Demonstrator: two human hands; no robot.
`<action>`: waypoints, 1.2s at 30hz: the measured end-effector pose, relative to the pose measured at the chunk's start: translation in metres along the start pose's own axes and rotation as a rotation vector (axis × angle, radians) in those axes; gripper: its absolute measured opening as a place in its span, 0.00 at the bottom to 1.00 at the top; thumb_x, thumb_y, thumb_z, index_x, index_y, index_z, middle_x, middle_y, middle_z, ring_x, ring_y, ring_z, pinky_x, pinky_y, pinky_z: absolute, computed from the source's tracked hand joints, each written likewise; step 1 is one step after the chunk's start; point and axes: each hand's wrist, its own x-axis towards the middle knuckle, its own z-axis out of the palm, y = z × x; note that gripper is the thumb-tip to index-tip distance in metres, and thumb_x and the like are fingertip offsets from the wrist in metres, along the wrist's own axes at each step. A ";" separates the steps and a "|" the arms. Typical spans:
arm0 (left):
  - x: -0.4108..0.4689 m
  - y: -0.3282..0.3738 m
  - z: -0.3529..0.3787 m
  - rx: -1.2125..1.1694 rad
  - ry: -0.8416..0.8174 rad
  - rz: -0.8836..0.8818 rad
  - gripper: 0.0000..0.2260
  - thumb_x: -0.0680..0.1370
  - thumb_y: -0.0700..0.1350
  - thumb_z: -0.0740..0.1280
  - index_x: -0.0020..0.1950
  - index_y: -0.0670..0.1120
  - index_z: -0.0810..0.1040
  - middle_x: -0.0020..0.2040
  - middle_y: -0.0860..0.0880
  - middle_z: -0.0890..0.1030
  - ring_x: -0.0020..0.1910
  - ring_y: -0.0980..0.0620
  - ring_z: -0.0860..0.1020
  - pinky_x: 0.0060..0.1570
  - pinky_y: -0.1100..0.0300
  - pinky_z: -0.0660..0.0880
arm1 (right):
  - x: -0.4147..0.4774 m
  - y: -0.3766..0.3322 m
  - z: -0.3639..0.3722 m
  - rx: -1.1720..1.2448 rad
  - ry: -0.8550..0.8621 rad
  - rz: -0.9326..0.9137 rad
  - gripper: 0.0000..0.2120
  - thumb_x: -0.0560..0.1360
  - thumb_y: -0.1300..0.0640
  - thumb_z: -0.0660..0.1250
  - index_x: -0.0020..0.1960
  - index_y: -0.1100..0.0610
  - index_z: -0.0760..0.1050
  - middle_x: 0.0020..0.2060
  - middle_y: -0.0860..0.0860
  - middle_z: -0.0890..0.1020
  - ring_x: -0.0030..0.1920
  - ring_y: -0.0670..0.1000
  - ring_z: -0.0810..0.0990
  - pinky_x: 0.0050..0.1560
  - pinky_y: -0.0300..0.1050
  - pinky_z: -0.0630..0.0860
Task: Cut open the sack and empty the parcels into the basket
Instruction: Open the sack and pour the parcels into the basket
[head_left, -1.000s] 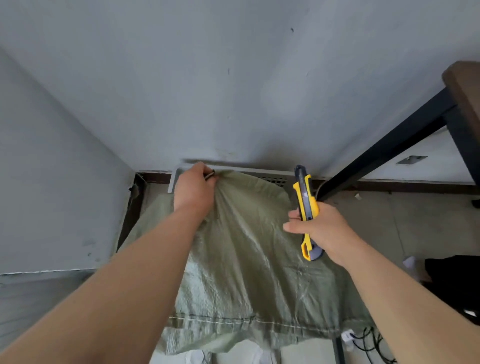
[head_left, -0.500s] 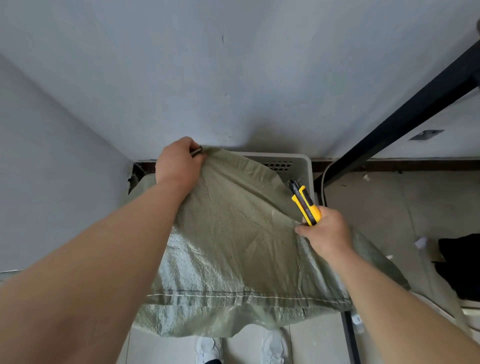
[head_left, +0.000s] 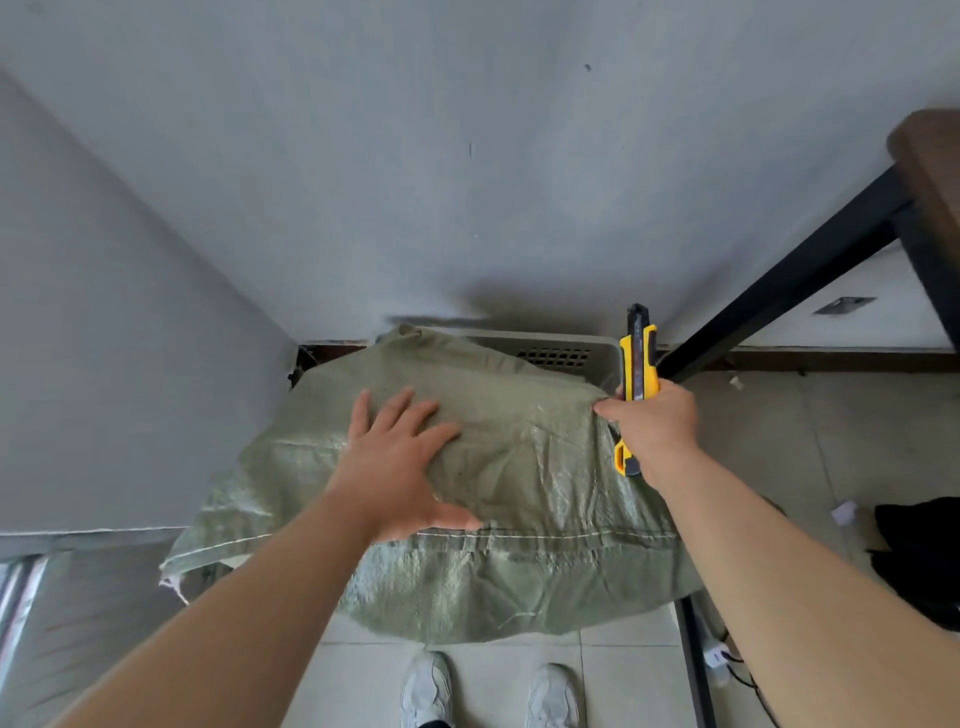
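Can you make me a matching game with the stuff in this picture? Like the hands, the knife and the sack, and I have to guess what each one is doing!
Things:
1. left hand
2. right hand
3. utility knife
4. sack

What it is doing:
A. green, draped over the grey basket
B. yellow and black, pointing up
C. spread open, palm flat on the sack
D. closed around a handle, pinching the sack's edge

Pairs: 1-C, 2-D, 3-B, 4-A
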 end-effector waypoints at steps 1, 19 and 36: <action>-0.003 0.000 0.002 0.015 0.028 0.036 0.42 0.60 0.79 0.57 0.72 0.63 0.62 0.78 0.53 0.56 0.78 0.48 0.44 0.72 0.39 0.34 | -0.001 0.000 0.000 0.011 0.001 -0.001 0.10 0.68 0.65 0.74 0.37 0.57 0.73 0.30 0.52 0.74 0.30 0.51 0.72 0.29 0.41 0.67; 0.006 0.005 0.026 -0.597 0.231 -0.235 0.02 0.77 0.44 0.68 0.48 0.47 0.78 0.44 0.49 0.82 0.42 0.49 0.79 0.47 0.56 0.77 | -0.018 0.092 -0.032 -0.445 -0.193 -0.098 0.15 0.63 0.65 0.76 0.47 0.57 0.77 0.40 0.57 0.81 0.37 0.57 0.78 0.39 0.46 0.74; 0.002 0.010 -0.042 -0.781 0.597 -0.386 0.06 0.78 0.42 0.66 0.51 0.43 0.81 0.40 0.51 0.79 0.34 0.60 0.75 0.34 0.72 0.67 | -0.034 -0.014 -0.049 0.193 0.089 -0.156 0.12 0.68 0.67 0.71 0.33 0.53 0.73 0.28 0.50 0.73 0.28 0.49 0.71 0.28 0.37 0.69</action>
